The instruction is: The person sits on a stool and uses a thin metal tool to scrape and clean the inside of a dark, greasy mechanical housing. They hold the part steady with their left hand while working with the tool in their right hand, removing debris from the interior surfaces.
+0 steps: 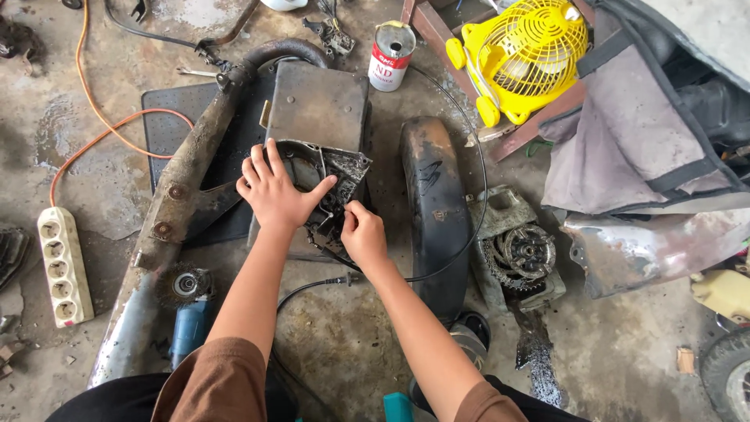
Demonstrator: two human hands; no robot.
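Note:
A dirty, greasy engine cover lies on a flat metal plate on the concrete floor. My left hand rests flat on the cover with fingers spread. My right hand pinches the cover's lower right edge; whether it holds a small tool there I cannot tell. A rusty exhaust pipe runs diagonally to the left of the cover. A black fender lies to the right of my right hand.
A white power strip with an orange cable lies at the left. A blue angle grinder sits near the pipe. A metal can, a yellow fan, an engine part with gears and grey cloth lie at the right.

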